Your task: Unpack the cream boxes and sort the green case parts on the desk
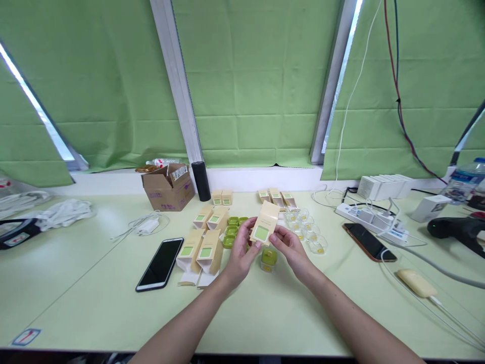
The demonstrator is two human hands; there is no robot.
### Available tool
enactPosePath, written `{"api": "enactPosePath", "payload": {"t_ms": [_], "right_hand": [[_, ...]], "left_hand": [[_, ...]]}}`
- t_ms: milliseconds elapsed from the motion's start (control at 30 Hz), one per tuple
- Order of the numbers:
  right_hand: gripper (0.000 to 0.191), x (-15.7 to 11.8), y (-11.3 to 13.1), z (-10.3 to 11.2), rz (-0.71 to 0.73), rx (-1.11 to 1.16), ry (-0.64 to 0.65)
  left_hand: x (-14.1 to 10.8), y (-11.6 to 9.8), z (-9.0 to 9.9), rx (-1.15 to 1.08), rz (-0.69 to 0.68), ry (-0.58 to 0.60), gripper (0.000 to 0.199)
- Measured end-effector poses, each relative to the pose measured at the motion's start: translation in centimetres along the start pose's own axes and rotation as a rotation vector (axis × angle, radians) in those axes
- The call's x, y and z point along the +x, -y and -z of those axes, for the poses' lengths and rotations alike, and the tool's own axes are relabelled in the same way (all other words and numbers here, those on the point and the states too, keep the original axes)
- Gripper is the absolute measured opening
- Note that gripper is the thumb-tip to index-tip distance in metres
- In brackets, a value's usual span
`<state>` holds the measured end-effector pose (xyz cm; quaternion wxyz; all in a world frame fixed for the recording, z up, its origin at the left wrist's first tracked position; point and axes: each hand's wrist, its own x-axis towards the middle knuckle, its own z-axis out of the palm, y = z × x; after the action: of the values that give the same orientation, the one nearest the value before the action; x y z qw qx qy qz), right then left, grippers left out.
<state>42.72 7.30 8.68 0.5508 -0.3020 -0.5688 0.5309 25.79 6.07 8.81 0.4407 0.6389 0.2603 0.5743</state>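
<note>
Between my two hands, a small kraft paper box [264, 223] with a green square window is held up over the table. My left hand [242, 247] grips its left side, and my right hand [291, 246] pinches its lower right edge. Just below stands a clear little container with a green lid [269, 257]. Several green lids [231, 230] lie behind my left hand, partly hidden by it. To the right of my right hand are several clear cups [305, 226] with yellow spots. Open kraft boxes [206, 251] with flaps lie to the left.
A black-screened phone [159, 264] lies left of the boxes. Behind are a cardboard carton [168, 187] and a black cylinder [200, 181]. At right are another phone [369, 242], a power strip [373, 221], loose cables and a cream-coloured power adapter [416, 282].
</note>
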Motion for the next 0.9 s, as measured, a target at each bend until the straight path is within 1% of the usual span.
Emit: {"api": "enactPosePath", "payload": {"t_ms": [300,500,567,700,767,900], "right_hand": [[0.046,0.0,-0.1,0.2,-0.026,0.044,-0.001],[0.048,0.1,-0.2,0.2,-0.047,0.078,0.005],[0.046,0.2,-0.4,0.3,-0.051,0.087,0.002],[0.039,0.4,-0.7,0.9,-0.056,0.096,-0.027],[0.038,0.5,-0.9,1.2,-0.064,0.102,-0.031],[0.041,0.5,-0.9,1.2,-0.08,0.112,-0.034]], "left_hand": [[0.0,0.2,0.1,-0.014,0.013,0.016,0.055],[-0.2,0.2,0.3,-0.023,0.016,0.022,0.056],[-0.3,0.5,0.3,-0.028,0.012,0.04,0.063],[-0.5,1.2,0.4,-0.029,0.013,0.137,0.091],[-0.5,1.3,0.4,0.002,0.0,0.143,0.094],[-0.6,1.2,0.5,0.163,-0.011,0.078,0.087]]}}
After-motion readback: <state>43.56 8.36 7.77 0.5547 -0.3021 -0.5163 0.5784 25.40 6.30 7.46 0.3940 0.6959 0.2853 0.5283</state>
